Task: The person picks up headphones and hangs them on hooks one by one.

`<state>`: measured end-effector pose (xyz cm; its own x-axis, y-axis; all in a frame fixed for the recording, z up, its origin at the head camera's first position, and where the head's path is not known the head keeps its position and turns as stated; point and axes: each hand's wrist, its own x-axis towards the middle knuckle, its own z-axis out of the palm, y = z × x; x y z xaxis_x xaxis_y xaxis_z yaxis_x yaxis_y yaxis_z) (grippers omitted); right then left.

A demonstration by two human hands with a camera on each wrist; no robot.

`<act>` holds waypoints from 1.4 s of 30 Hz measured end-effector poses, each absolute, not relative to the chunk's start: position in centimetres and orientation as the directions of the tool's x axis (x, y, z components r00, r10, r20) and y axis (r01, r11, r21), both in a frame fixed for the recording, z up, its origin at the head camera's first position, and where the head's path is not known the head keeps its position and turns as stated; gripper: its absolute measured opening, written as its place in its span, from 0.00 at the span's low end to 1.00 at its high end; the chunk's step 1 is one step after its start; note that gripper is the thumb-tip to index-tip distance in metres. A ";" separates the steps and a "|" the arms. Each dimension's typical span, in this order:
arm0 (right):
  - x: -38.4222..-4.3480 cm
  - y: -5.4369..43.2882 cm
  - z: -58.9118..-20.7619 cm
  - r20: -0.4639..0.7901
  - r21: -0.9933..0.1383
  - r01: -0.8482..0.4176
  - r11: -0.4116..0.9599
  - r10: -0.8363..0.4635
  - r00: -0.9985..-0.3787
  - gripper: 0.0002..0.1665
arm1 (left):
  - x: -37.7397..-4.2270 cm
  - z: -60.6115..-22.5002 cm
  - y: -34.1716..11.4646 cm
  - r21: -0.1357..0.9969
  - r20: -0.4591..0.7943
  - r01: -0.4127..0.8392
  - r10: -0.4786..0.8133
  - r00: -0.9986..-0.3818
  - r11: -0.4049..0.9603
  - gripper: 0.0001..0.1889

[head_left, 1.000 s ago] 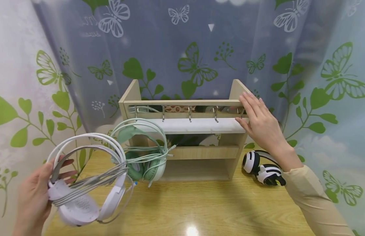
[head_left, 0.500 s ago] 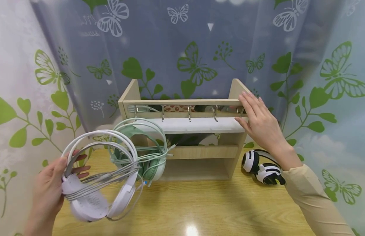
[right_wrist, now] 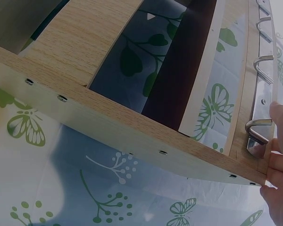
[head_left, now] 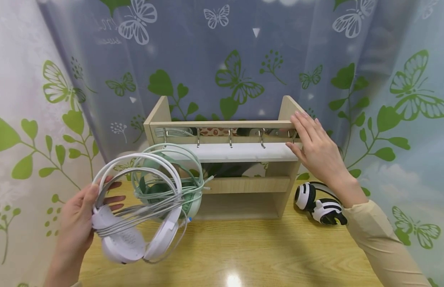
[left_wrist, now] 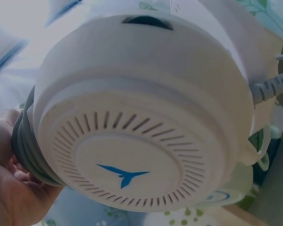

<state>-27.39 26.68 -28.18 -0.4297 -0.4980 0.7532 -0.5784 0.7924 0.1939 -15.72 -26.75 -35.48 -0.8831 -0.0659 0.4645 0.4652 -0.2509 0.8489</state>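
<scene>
White over-ear headphones (head_left: pixel 124 244) with their grey cable wound round them are held up by my left hand (head_left: pixel 76 223), which grips one side where band and ear cup meet. The left wrist view shows that round cup with a blue bird-like mark (left_wrist: pixel 122 175). Mint-green headphones (head_left: pixel 195 204) hang at the leftmost hook of a wooden rack (head_left: pixel 250 185), partly covered by the white pair in the head view. My right hand (head_left: pixel 316 153) rests on the rack's upper right corner, fingers laid straight over the edge, thumb at the front near the rightmost hook (right_wrist: pixel 257 129).
Several metal hooks (head_left: pixel 230 138) line the rack's top rail. Black-and-white headphones (head_left: pixel 323 209) lie on the wooden table (head_left: pixel 243 247) right of the rack. A patterned curtain (head_left: pixel 193 44) hangs behind and at both sides.
My left hand has moved right and slightly up with the white headphones, which now overlap more of the green pair in the head view. My right hand stays on the rack's corner.
</scene>
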 end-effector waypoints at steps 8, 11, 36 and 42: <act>-27.4 26.7 -28.3 0.752 0.191 -0.578 0.793 -0.497 -0.433 0.43 | -16.2 -35.2 -25.5 0.845 0.470 0.461 -0.034 -0.882 -0.273 0.18; -27.4 26.6 -28.3 0.751 0.190 -0.575 0.796 -0.495 -0.436 0.43 | -16.3 -35.1 -25.2 0.846 0.470 0.458 -0.023 -0.882 -0.274 0.18; -27.5 26.6 -28.3 0.758 0.201 -0.571 0.796 -0.496 -0.424 0.43 | -16.9 -34.2 -22.1 0.877 0.434 0.440 -0.077 -0.898 -0.192 0.16; -27.4 26.6 -28.2 0.760 0.194 -0.578 0.793 -0.494 -0.423 0.43 | -16.9 -33.9 -21.4 0.875 0.441 0.446 -0.069 -0.895 -0.189 0.16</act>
